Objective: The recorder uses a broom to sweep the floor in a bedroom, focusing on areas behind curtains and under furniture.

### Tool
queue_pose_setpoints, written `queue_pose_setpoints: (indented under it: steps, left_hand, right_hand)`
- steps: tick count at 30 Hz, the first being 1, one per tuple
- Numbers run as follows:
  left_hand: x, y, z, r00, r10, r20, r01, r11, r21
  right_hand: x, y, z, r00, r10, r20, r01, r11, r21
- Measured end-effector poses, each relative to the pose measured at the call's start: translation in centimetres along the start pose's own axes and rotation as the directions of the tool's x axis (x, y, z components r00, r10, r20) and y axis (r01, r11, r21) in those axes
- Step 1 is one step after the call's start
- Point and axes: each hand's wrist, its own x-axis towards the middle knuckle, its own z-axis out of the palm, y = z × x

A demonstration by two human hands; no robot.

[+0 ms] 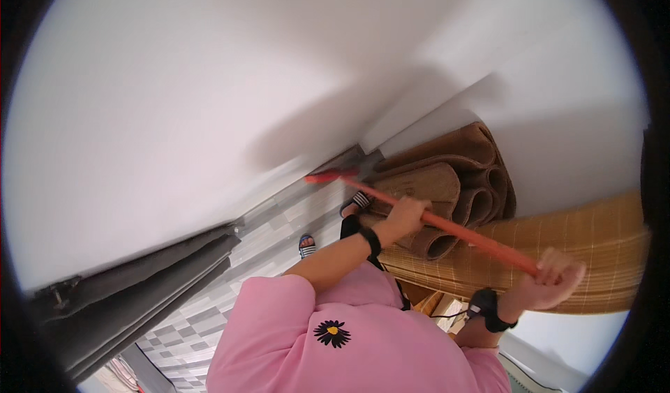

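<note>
A broom (481, 242) with a long orange-red handle slants from the lower right toward the corner at the upper left. My left hand (406, 218) wraps round the middle of the handle. Farther up, near the handle's top end, my right hand (555, 281) is closed on it. The broom's red head (331, 176) is down at the floor by the wall; it is somewhat blurred, and its bristles are hard to make out. Black bands circle both my wrists.
Rolled brown mats (433, 184) stand in the corner just right of the broom head. A woven yellow-brown mat (586, 253) leans along the right wall. Dark grey folded panels (139, 288) lie along the left wall. My sandalled feet stand on the patterned tile floor (269, 229).
</note>
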Motion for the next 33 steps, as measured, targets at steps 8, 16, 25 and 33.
queue_pose_setpoints:
  steps: [8, 16, 25, 33]
  left_hand:
    - [-8.1, -8.3, 1.1, 0.998, 0.013, -0.067, -0.021, 0.992, -0.125]
    - [-17.8, -3.0, -0.6, 0.963, -0.215, 0.164, 0.198, 0.973, 0.116]
    - [-23.7, -9.7, 0.2, 0.919, -0.061, -0.39, -0.002, 0.987, -0.16]
    - [-31.1, -6.4, 4.1, 0.887, -0.132, -0.443, 0.161, 0.987, 0.028]
  right_hand:
    - [-9.9, -1.5, 2.5, 0.977, -0.022, 0.213, -0.012, 0.987, 0.159]
    - [-10.1, -6.3, -1.3, 0.943, 0.324, 0.076, -0.331, 0.938, 0.106]
    - [-17.3, -10.3, -0.8, 0.611, -0.037, 0.791, -0.501, 0.755, 0.423]
    - [-19.3, -10.6, -7.7, 0.711, 0.211, 0.67, -0.622, 0.634, 0.46]
